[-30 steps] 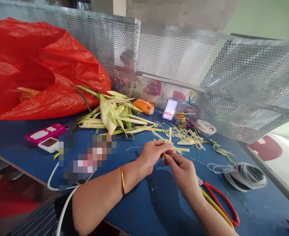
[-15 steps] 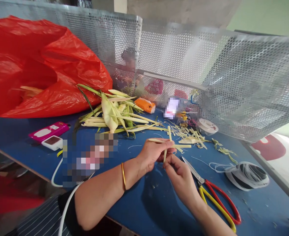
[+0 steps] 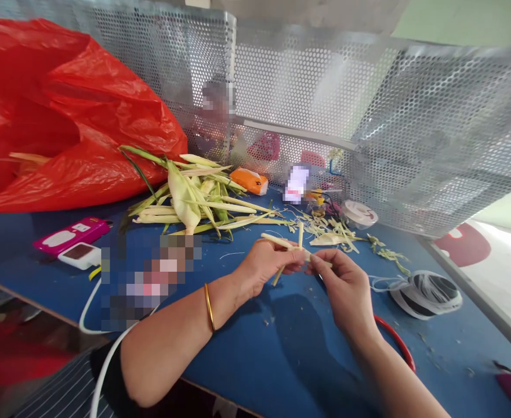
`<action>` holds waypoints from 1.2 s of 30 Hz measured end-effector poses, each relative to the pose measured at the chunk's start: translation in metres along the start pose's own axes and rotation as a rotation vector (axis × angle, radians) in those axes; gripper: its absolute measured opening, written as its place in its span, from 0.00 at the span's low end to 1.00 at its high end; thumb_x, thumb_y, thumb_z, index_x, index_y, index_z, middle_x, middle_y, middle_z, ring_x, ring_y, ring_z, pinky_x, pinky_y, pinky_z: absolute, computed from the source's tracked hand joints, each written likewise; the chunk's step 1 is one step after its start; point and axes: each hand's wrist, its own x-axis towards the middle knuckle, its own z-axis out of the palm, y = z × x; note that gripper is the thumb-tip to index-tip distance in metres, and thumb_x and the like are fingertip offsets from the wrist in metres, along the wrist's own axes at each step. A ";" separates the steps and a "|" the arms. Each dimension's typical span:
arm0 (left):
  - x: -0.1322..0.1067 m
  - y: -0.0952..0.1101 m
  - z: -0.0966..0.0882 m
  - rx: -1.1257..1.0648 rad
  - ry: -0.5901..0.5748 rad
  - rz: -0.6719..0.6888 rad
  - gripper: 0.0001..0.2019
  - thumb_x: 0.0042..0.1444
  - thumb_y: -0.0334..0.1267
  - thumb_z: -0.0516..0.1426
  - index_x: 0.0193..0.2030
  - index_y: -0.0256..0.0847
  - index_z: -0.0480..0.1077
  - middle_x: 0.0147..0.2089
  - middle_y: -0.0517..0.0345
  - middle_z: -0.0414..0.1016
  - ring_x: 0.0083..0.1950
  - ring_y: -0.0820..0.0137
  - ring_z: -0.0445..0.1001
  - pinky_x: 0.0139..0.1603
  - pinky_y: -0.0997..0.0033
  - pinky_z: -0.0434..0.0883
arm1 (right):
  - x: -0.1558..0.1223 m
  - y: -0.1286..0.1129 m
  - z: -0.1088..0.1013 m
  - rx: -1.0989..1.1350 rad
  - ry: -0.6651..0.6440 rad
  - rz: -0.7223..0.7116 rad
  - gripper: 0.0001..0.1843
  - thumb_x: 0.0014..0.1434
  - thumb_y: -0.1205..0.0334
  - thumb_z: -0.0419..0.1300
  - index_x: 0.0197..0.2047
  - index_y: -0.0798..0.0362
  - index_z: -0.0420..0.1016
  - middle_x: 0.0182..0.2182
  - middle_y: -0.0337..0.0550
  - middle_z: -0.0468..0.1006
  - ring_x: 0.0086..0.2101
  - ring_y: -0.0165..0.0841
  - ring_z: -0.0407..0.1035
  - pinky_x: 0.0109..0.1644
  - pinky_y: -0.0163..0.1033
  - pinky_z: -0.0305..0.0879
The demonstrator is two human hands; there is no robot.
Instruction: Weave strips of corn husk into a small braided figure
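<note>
My left hand [image 3: 269, 262], a gold bangle on its wrist, pinches a small crossed bundle of pale corn husk strips [image 3: 301, 233] where they meet. Strip ends stick out upward, to the left and below its fingers. On the right side of the bundle, my right hand [image 3: 347, 285] closes thumb and fingers on another strip end; its tip is partly hidden. Under my right forearm lie scissors, their red handle [image 3: 402, 343] showing and most of the rest covered. Beyond my hands is a heap of corn husks [image 3: 186, 197].
A large red plastic bag [image 3: 120, 104] stands back left. Husk scraps [image 3: 333, 229], an orange packet [image 3: 250, 181], a lit phone [image 3: 296, 184] and a tape roll [image 3: 358, 215] lie near the perforated metal screen [image 3: 299, 81]. A spool of clear line [image 3: 427, 295] is right; a magenta device [image 3: 71, 235] left.
My right hand has shifted from the lower strip end to the right-hand end of the bundle. It now covers most of the scissors. The whole view has turned slightly to the right.
</note>
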 end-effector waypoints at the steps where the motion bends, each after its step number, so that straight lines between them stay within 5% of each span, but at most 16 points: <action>1: 0.000 0.000 0.000 0.006 -0.014 0.009 0.13 0.40 0.38 0.71 0.32 0.35 0.77 0.28 0.57 0.78 0.29 0.74 0.75 0.35 0.73 0.72 | 0.000 0.000 0.000 -0.006 0.002 -0.008 0.13 0.55 0.50 0.63 0.33 0.52 0.74 0.24 0.39 0.78 0.27 0.34 0.71 0.32 0.37 0.64; 9: 0.002 0.001 0.001 0.041 0.068 0.022 0.07 0.45 0.35 0.68 0.27 0.34 0.77 0.25 0.58 0.76 0.26 0.75 0.72 0.34 0.72 0.72 | 0.001 -0.005 -0.006 -0.113 -0.018 -0.049 0.13 0.55 0.52 0.62 0.27 0.52 0.73 0.20 0.37 0.75 0.23 0.32 0.67 0.30 0.36 0.61; 15: 0.003 0.002 -0.003 0.051 0.076 0.003 0.05 0.47 0.33 0.66 0.30 0.34 0.77 0.25 0.58 0.75 0.26 0.76 0.72 0.33 0.74 0.71 | 0.007 -0.002 -0.010 0.044 -0.100 0.057 0.17 0.52 0.46 0.66 0.27 0.53 0.75 0.21 0.39 0.75 0.25 0.33 0.68 0.31 0.37 0.62; 20: -0.001 0.004 -0.005 0.126 -0.108 -0.109 0.15 0.41 0.41 0.69 0.33 0.34 0.76 0.25 0.58 0.74 0.27 0.74 0.72 0.34 0.71 0.71 | 0.016 0.004 -0.013 0.376 -0.177 0.379 0.21 0.46 0.44 0.71 0.34 0.54 0.81 0.24 0.37 0.74 0.24 0.28 0.65 0.28 0.33 0.62; 25: -0.002 0.004 -0.006 0.189 -0.252 -0.153 0.16 0.41 0.46 0.68 0.27 0.35 0.73 0.23 0.61 0.69 0.23 0.75 0.69 0.30 0.71 0.68 | 0.021 0.006 -0.016 0.623 -0.291 0.516 0.19 0.40 0.52 0.76 0.33 0.53 0.82 0.22 0.35 0.72 0.23 0.24 0.63 0.28 0.30 0.65; 31: -0.001 0.001 -0.003 0.240 -0.200 -0.151 0.19 0.45 0.53 0.63 0.29 0.36 0.73 0.20 0.66 0.62 0.21 0.77 0.61 0.22 0.75 0.61 | 0.019 0.009 -0.011 0.540 -0.227 0.356 0.16 0.41 0.52 0.75 0.28 0.55 0.80 0.23 0.39 0.75 0.24 0.25 0.64 0.28 0.31 0.61; 36: -0.002 -0.004 0.000 0.270 -0.158 -0.149 0.11 0.44 0.43 0.62 0.28 0.36 0.74 0.16 0.69 0.56 0.18 0.79 0.53 0.18 0.75 0.49 | 0.014 0.012 -0.004 0.434 -0.156 0.251 0.18 0.42 0.48 0.74 0.25 0.55 0.78 0.19 0.36 0.70 0.22 0.26 0.60 0.28 0.33 0.58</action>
